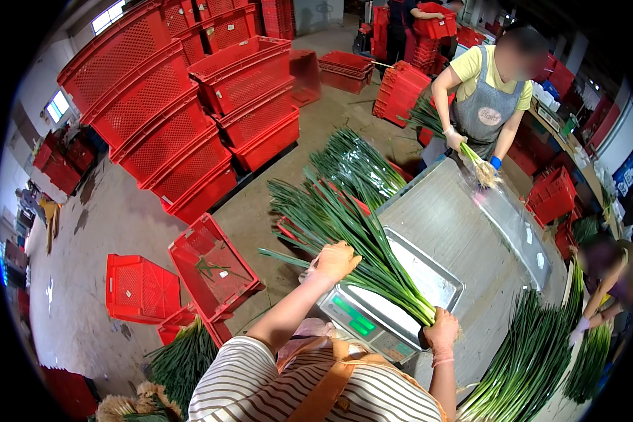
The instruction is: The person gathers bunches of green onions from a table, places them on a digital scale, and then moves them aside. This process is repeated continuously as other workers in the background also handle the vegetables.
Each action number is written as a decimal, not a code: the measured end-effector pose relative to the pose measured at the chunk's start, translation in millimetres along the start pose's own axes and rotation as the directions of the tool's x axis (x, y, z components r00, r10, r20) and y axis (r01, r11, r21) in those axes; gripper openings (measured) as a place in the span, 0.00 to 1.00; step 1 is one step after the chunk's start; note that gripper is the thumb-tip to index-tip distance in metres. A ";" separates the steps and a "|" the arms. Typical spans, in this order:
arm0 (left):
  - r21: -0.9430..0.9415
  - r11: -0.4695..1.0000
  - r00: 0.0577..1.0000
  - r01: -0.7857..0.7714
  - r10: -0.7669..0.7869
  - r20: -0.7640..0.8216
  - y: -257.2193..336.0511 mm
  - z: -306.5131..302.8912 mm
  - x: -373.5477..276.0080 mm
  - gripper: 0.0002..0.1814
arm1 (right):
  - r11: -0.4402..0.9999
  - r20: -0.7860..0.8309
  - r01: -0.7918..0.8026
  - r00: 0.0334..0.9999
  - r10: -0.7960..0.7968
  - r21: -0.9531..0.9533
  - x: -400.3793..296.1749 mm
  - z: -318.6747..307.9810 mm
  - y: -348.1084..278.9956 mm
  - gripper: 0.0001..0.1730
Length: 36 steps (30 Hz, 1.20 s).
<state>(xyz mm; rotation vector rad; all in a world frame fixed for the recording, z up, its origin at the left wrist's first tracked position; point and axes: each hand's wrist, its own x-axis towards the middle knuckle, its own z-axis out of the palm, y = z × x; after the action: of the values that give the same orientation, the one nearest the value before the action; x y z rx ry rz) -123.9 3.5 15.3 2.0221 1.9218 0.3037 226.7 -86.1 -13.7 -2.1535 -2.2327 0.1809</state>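
A bunch of long green onions (372,250) lies slantwise over the steel tray of a digital scale (427,264). My right hand (441,335), in a thin glove, is closed around its root end at the tray's near right corner. My left hand (337,262), gloved too, rests against the leaves on the left, thumb out; whether it grips them is not plain. The scale's green display (353,316) faces me. More green onions (356,166), some in shiny clear film, are heaped in a red crate beyond the leaves.
Opposite, a co-worker in a grey apron (485,113) holds a bunch of onions over the metal table (432,195), where clear plastic bags (517,237) lie. Loose onions (533,348) cover the table's right side near another person. Stacked red crates (137,100) and an empty crate (213,266) stand left.
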 end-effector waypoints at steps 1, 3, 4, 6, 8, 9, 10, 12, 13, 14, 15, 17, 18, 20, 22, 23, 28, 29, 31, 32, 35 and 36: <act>0.040 0.999 0.999 -0.017 0.015 0.047 1.8 -1.1 0.3 0.21 | 1.000 -0.012 0.007 1.000 -0.007 -0.001 -0.3 -0.1 0.2 0.28; 0.017 0.994 0.942 0.111 -0.110 0.316 2.2 -5.7 3.2 0.23 | 1.000 -0.037 0.022 0.999 -0.022 -0.002 -0.7 -0.6 0.3 0.28; 0.058 0.988 0.909 0.140 -0.152 0.389 2.4 -6.4 4.1 0.23 | 1.000 -0.037 0.019 0.999 -0.020 -0.015 -0.9 0.1 0.1 0.28; 0.083 0.988 0.889 0.130 -0.153 0.432 -2.2 0.4 3.5 0.22 | 0.999 -0.038 0.013 0.999 -0.014 -0.042 -1.5 3.3 0.0 0.28; -0.052 0.993 0.938 0.105 -0.081 0.337 -11.2 11.2 2.2 0.21 | 0.999 -0.067 0.024 0.997 -0.026 -0.023 -2.1 7.4 3.4 0.28; -0.115 0.990 0.957 0.087 -0.051 0.286 -12.5 13.4 -0.3 0.21 | 0.999 -0.080 0.031 0.996 -0.031 -0.011 -2.5 8.6 3.4 0.28; -0.338 0.923 0.961 0.185 -0.098 0.258 -11.0 16.4 -5.2 0.20 | 1.000 -0.071 0.020 0.997 -0.020 -0.009 -2.5 8.7 3.1 0.28; -0.719 0.621 0.950 0.311 -0.205 0.235 -7.1 24.0 -17.8 0.19 | 1.000 -0.055 -0.001 0.998 0.000 -0.007 -2.6 6.1 1.2 0.28; -0.822 0.496 0.954 0.279 -0.240 0.178 -12.6 34.6 -19.6 0.18 | 1.000 -0.072 0.006 0.997 -0.006 0.003 -2.7 5.1 -0.2 0.27; -0.904 0.361 0.951 0.228 -0.284 0.126 -23.7 50.6 -17.7 0.17 | 1.000 -0.088 0.015 0.996 -0.013 0.014 -2.5 4.0 -1.7 0.27; -0.962 0.220 0.939 0.163 -0.333 0.082 -31.0 59.1 -17.7 0.16 | 1.000 -0.102 0.021 0.995 -0.019 0.022 -2.7 3.6 -2.3 0.27; -0.991 -0.126 0.881 -0.047 -0.473 0.019 -76.1 53.0 -20.6 0.14 | 0.999 -0.109 0.027 0.994 -0.023 0.040 -5.0 3.4 -1.4 0.27; -0.960 -0.251 0.769 -0.123 -0.636 0.067 -82.6 29.7 -23.0 0.13 | 0.999 -0.114 0.027 0.993 -0.021 0.047 -5.1 4.1 0.8 0.27; -0.953 -0.134 0.722 -0.270 -0.684 -0.108 -127.1 -4.6 -45.1 0.13 | 0.999 -0.101 0.015 0.995 -0.010 0.050 -5.3 4.5 2.5 0.27; -0.972 0.131 0.665 -0.194 -0.711 -0.229 -163.7 -37.8 -69.4 0.21 | 0.998 -0.107 0.022 0.994 -0.016 0.056 -5.4 5.3 1.4 0.26; -0.863 0.504 0.666 -0.038 -0.631 -0.398 -209.0 -23.5 -89.8 0.30 | 0.997 -0.122 0.044 0.992 -0.036 0.060 -3.6 5.9 0.1 0.25; -0.729 0.545 0.536 0.415 -0.794 -0.288 -241.6 -7.9 -152.0 0.40 | 0.987 -0.063 0.057 0.997 -0.048 0.152 9.6 1.3 8.9 0.21; -0.923 0.353 0.595 0.154 -0.779 -0.199 -222.4 -6.6 -151.5 0.47 | 0.987 -0.056 0.042 0.998 -0.034 0.157 10.2 -3.1 9.4 0.22; -0.514 0.596 0.637 0.617 -0.762 -0.118 -210.0 -3.6 -159.2 0.38 | 0.985 -0.040 0.039 0.999 -0.033 0.165 14.8 -10.9 8.7 0.22; -0.738 0.517 0.683 0.434 -0.723 -0.106 -197.6 3.7 -157.3 0.30 | 0.983 -0.061 0.051 0.997 -0.041 0.178 16.2 -7.8 12.3 0.23; -0.871 0.245 0.733 0.426 -0.658 0.174 -164.2 -13.6 -147.2 0.23 | 0.979 -0.072 0.076 0.995 -0.063 0.192 18.8 -8.3 15.0 0.23; -0.891 0.301 0.798 0.340 -0.594 0.104 -145.8 -13.5 -140.7 0.21 | 0.977 -0.059 0.053 0.997 -0.041 0.206 18.5 -9.5 14.0 0.23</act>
<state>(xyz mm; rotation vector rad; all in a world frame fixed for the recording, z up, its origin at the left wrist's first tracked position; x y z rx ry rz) -272.9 -130.5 -17.4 0.6677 1.7641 1.1656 240.9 -66.6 -6.8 -1.9730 -2.1272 0.3333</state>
